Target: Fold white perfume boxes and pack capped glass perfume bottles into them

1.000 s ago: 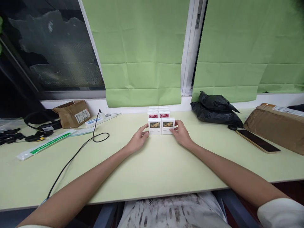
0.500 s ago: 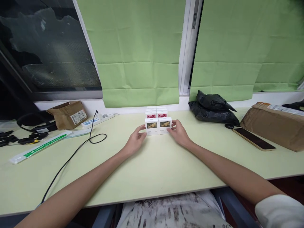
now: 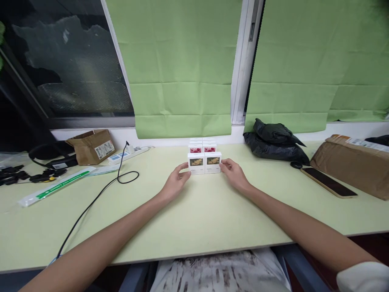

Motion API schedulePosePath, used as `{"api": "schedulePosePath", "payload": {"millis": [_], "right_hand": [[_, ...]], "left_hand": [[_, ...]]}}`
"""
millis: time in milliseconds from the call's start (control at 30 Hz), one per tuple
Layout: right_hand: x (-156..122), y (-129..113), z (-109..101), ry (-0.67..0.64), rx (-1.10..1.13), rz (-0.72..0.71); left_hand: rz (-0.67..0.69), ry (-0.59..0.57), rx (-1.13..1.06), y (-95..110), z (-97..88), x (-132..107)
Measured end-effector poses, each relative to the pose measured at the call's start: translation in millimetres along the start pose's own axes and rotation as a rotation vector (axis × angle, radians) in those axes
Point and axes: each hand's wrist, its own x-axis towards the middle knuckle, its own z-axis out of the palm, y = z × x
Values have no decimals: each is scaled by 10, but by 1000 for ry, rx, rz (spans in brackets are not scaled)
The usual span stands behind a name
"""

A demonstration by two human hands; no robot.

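Between left hand [image 3: 175,181] and right hand [image 3: 236,176] stand two smooth, squarish boxes [image 3: 196,164].

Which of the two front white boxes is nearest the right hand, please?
The right front box, beside the right hand; its neighbour stands farther left, beside the left hand.

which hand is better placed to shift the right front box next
Right, probably: the right hand is at the outer side of the right front box, while the left hand is by the left front box.
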Motion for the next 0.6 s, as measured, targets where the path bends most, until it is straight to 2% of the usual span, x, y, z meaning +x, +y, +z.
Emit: {"api": "schedulePosePath", "payload": {"millis": [167,300,600], "right_hand": [[-16,29,8,-9,56,36],[18,91,24,-39,100,31],[156,242,78,-122,149,40]], "left_hand": [[-40,10,-1,1,1,-16],[-20,-17,-16,-25,-24,7],[-2,-64,-78,-143,-85,230]]}}
